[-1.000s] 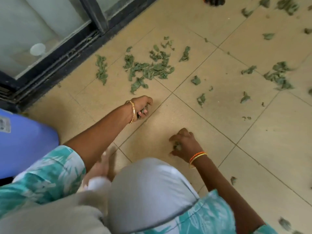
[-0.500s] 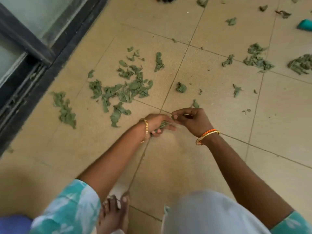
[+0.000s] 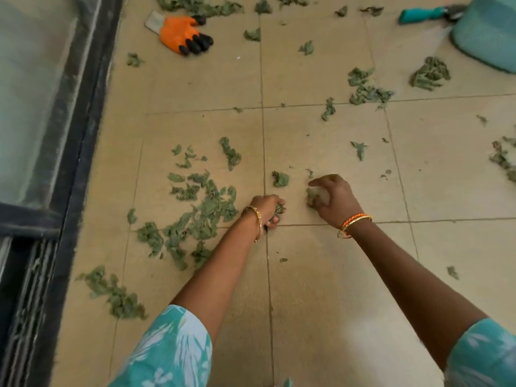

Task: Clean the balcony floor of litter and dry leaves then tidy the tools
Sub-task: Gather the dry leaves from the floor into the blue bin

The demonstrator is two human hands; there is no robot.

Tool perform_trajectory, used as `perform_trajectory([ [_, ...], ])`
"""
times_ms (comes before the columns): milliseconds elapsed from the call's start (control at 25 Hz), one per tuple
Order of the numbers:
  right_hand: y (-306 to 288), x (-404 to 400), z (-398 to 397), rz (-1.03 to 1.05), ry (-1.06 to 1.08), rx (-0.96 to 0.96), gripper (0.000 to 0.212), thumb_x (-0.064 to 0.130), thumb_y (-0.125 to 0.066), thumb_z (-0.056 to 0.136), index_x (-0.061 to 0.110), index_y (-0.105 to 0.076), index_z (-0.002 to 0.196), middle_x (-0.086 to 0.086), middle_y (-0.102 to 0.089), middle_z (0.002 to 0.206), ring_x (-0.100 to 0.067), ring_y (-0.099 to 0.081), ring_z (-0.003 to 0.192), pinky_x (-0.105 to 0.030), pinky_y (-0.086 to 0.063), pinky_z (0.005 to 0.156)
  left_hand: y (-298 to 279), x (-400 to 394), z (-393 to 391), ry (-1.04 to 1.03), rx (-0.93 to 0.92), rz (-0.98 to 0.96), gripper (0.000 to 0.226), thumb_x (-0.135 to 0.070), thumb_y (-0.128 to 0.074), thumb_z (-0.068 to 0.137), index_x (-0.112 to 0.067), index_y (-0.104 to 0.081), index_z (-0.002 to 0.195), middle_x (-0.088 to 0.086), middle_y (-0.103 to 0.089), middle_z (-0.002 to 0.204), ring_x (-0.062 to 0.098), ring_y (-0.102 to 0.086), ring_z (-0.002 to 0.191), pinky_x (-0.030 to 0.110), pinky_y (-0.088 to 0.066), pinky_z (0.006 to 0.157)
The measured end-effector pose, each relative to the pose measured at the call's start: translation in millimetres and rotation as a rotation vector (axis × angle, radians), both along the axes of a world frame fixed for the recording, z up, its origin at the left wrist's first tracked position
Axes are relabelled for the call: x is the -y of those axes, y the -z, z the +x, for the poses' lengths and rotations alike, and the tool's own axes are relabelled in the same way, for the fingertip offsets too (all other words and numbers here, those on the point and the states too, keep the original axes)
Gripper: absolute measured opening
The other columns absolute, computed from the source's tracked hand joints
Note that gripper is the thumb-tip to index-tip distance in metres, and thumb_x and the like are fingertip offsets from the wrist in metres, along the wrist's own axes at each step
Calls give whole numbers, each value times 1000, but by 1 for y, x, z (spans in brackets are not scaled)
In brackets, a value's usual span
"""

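Observation:
Dry green leaves lie scattered over the beige tiled floor [image 3: 321,289], with the densest pile [image 3: 201,210] left of centre. My left hand [image 3: 266,209] grips a small bunch of leaves at the pile's right edge. To its right, my right hand [image 3: 333,198] curls its fingers around another clump of leaves [image 3: 312,195] on the floor. A single leaf [image 3: 280,178] lies just beyond and between the hands.
An orange and black glove [image 3: 181,32] lies at the far left. At the top right, a teal-handled tool [image 3: 427,13] rests beside a teal bucket [image 3: 488,34]. A dark sliding door frame [image 3: 81,135] runs down the left. More leaf clumps [image 3: 365,88] sit far right.
The view has tilted up, bringing the glove, tool and bucket into sight. My hands have parted; the right one has moved right and closed on a clump of leaves.

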State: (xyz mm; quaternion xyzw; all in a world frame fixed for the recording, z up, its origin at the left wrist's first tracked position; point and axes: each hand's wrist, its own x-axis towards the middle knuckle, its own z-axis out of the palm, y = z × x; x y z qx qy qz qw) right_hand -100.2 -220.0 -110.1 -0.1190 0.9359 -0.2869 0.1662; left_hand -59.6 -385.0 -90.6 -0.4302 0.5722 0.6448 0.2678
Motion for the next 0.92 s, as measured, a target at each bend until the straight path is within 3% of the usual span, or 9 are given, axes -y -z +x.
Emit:
perform_trajectory([
  [80, 10, -14, 1, 198, -169, -24, 60, 15, -64, 81, 17, -43, 138, -17, -32, 145, -36, -31, 131, -41, -33, 106, -2, -5, -1, 42, 3, -47, 24, -16, -44, 95, -10, -50, 73, 6, -50, 67, 5, -31, 23, 5, -19, 33],
  [160, 24, -16, 6, 225, -262, -113, 66, 14, -60, 84, 17, -32, 144, -20, -22, 151, -39, -26, 136, -48, -31, 110, 0, -14, -1, 77, 7, -102, 24, -22, -47, 95, -11, -49, 73, 5, -51, 65, 6, -31, 24, 6, -20, 34],
  [280, 39, -9, 22, 115, -328, -229, 57, -1, -55, 85, 12, -42, 139, -22, -34, 147, -39, -34, 134, -48, -34, 108, 12, -23, 3, 37, -6, -143, 24, -26, -51, 93, -13, -48, 73, 4, -50, 63, 8, -32, 28, 7, -20, 34],
  [400, 48, -11, 50, 18, -299, -427, 41, -8, -69, 73, 0, -65, 113, -20, -61, 119, -37, -59, 109, -44, -56, 81, 19, -26, 14, -54, -12, -78, 24, -32, -49, 92, -15, -47, 76, 3, -49, 62, 8, -31, 27, 8, -19, 33],
  [480, 50, -14, 56, -7, -254, -527, 30, -10, -74, 65, -4, -70, 94, -18, -69, 98, -36, -65, 86, -40, -59, 58, 19, -26, 21, -49, -21, -58, 28, -36, -47, 93, -14, -46, 76, 4, -52, 65, 7, -31, 27, 8, -19, 33],
  [520, 49, -13, 56, -24, -235, -529, 25, -11, -72, 65, -4, -71, 89, -18, -69, 93, -36, -64, 81, -38, -58, 57, 18, -27, 24, -24, -24, -58, 30, -38, -46, 93, -14, -45, 76, 5, -54, 67, 7, -31, 28, 8, -19, 32],
  [680, 25, -8, 55, -387, 143, -265, 20, -8, -66, 77, 1, -71, 94, -15, -65, 91, -29, -65, 79, -25, -51, 69, 10, -34, 30, 22, -40, -45, 37, -46, -39, 94, -13, -44, 79, 8, -60, 70, 9, -30, 30, 9, -20, 33],
  [800, 3, -7, 63, -751, 401, 117, 49, -4, -74, 73, 15, -58, 116, -12, -66, 85, -22, -69, 76, -27, -58, 71, 10, -46, 38, 39, -58, -47, 48, -54, -32, 95, -12, -51, 81, 8, -62, 69, 10, -32, 30, 9, -21, 34],
  [920, -7, 1, 78, -825, 413, 159, 65, -3, -77, 70, 18, -49, 125, -9, -70, 75, -14, -70, 73, -24, -58, 70, 10, -52, 52, 34, -94, -102, 45, -52, -34, 96, -15, -56, 84, 6, -61, 69, 10, -35, 35, 10, -22, 35],
])
